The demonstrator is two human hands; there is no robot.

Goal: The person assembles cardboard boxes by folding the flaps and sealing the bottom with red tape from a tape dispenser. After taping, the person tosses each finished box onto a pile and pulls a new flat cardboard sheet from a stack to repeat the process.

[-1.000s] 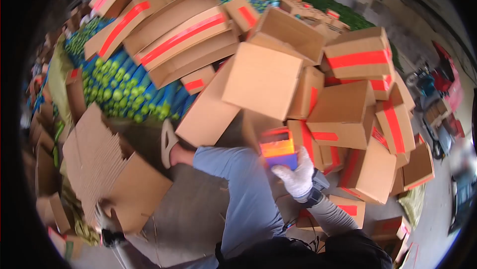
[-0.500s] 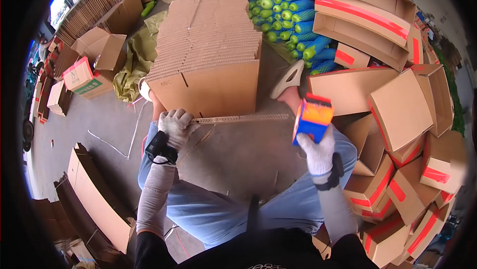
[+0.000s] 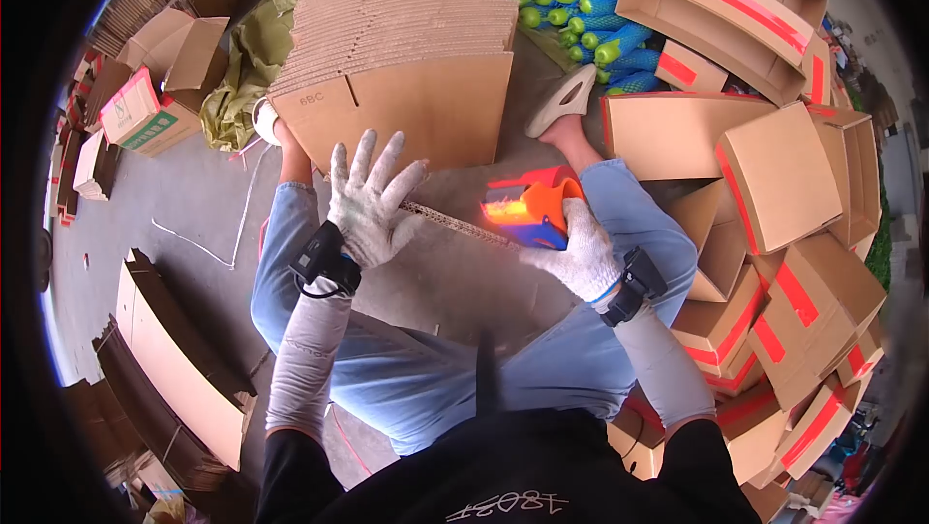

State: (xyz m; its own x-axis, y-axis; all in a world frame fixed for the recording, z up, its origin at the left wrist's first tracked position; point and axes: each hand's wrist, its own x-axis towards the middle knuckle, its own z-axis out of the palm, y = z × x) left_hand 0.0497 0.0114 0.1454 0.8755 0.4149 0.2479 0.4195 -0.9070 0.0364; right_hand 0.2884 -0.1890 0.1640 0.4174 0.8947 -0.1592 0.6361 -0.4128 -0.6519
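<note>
My left hand [image 3: 368,203], in a pale knitted glove, has its fingers spread wide. Its thumb side lies against the left end of a flat cardboard piece [image 3: 460,224], seen edge-on as a thin corrugated strip. A tape dispenser [image 3: 548,205], orange and blue with red tape, is in the grip of my gloved right hand [image 3: 581,258]. The dispenser overlaps the right end of the cardboard, and the fingers beneath it are partly hidden. Just beyond both hands stands a thick stack of folded cardboard cartons [image 3: 416,113], between my feet.
Made-up boxes with red tape [image 3: 779,200] are heaped on my right. Green produce in blue netting [image 3: 581,1] lies at the back. Left of me are long cardboard pieces [image 3: 179,359], an olive sheet [image 3: 247,69] and a white strap [image 3: 232,234] on the floor.
My left hand has let go of the cardboard's end and spread its fingers. My right hand has brought the tape dispenser leftward to the cardboard, which now slopes down to the right.
</note>
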